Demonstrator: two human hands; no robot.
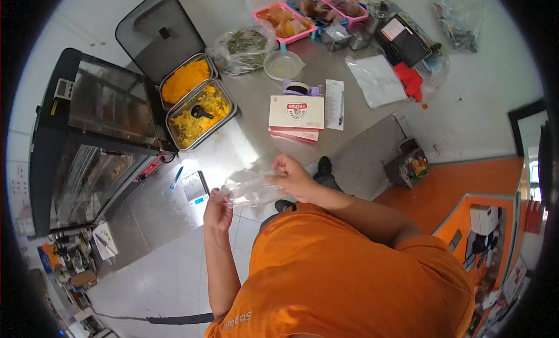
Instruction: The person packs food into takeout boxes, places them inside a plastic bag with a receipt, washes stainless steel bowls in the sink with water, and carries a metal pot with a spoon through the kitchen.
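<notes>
A clear plastic bag (253,189) is stretched between my two hands, in front of my body by the table's edge. My left hand (218,210) is closed on the bag's left end, close to a small digital scale (195,188). The other end is pinched in my right hand (293,178), below a stack of printed cartons (296,112). Further back are two metal trays, one with orange food (185,82) and one with yellow food (201,119) and a black utensil on it.
A glass display cabinet (110,105) stands on the left. Along the back are a bag of green leaves (244,47), a pink basket (285,22), a round bowl (283,65) and white plastic sheets (375,82). A blue pen (176,179) lies beside the scale.
</notes>
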